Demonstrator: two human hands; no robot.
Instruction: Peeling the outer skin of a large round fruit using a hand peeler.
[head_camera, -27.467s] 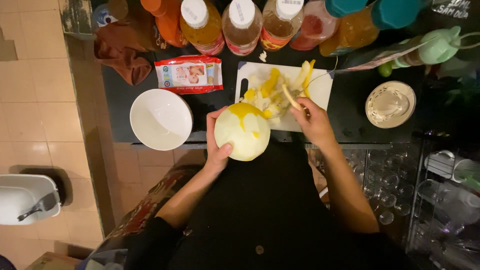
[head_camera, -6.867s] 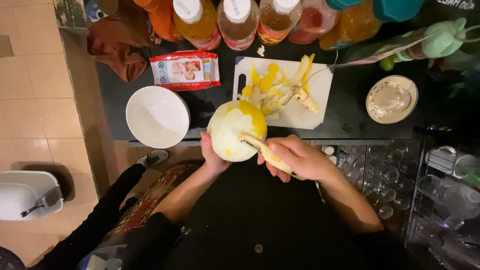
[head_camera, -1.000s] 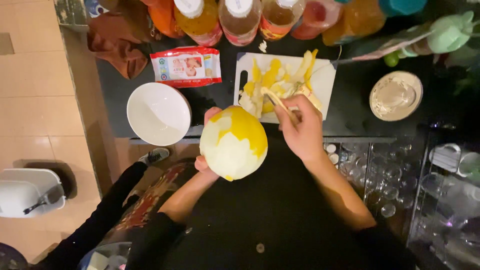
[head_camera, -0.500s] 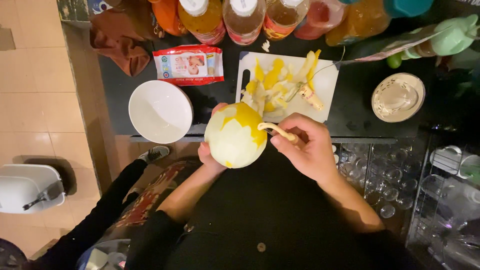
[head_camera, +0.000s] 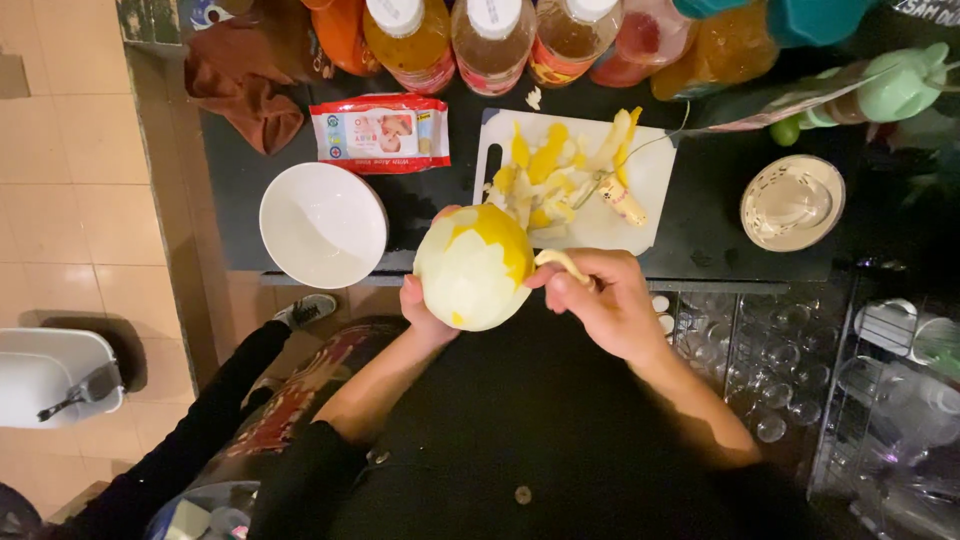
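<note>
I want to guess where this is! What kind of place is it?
Probably a drinks or juice counter: tall bottles of orange juice, racks of clear glasses below, and a white cutting board with yellow peel.

The fruit (head_camera: 472, 268) hid most of the left hand (head_camera: 425, 310); at twelve o'clock, the bottles (head_camera: 495, 30) were cut off by the edge.

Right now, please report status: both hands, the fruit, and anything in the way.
Left hand cups large round yellow fruit, mostly peeled pale. Right hand pinches peel strip at its side. White plastic cutting board behind holds peelings; nothing blocking.
</note>
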